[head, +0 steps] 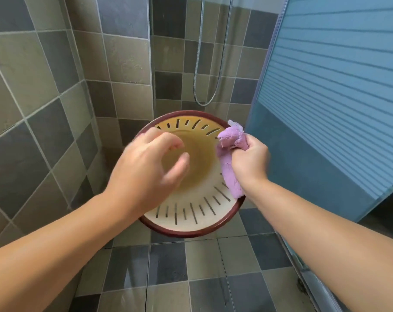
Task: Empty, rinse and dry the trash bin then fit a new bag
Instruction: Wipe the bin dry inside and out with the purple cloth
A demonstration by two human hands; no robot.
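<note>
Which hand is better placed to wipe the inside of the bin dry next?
The right hand, probably. It already grips the purple cloth at the bin's right rim, with the cloth hanging inside. The left hand hovers over the opening, fingers loosely curled, holding nothing.

We look down into the trash bin (191,212), cream inside with a dark red rim. Our right hand (250,158) grips a purple cloth (230,163) against the wall just left of it; our left hand (146,167) hovers blurred over the opening, fingers loosely curled.
</note>
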